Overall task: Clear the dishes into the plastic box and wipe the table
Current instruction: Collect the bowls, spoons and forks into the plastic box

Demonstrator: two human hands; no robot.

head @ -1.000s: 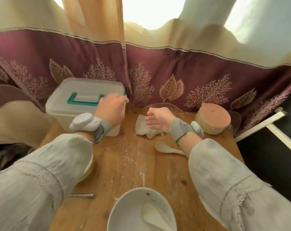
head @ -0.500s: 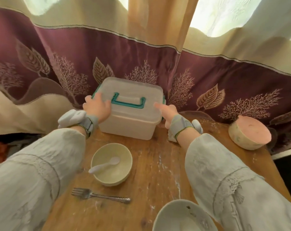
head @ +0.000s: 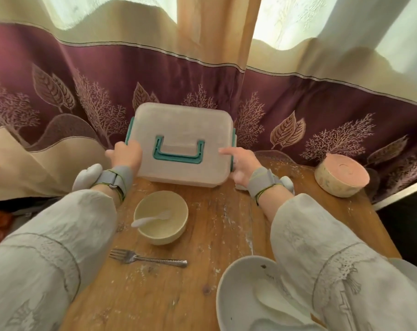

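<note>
Both hands gripped the plastic box at the table's far edge: left hand curled round its corner, right hand partly hidden behind it; frosted lid, teal handle.

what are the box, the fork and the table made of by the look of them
Box: frosted, see-through plastic, matte, with teal plastic handle and clasps. Fork: metal, likely steel; grey sheen, patterned handle. Table: bare wood, with visible grain, plank seams and knots, dull finish dusted with white smears. The left hand and right hand grip the box's sides.
</note>
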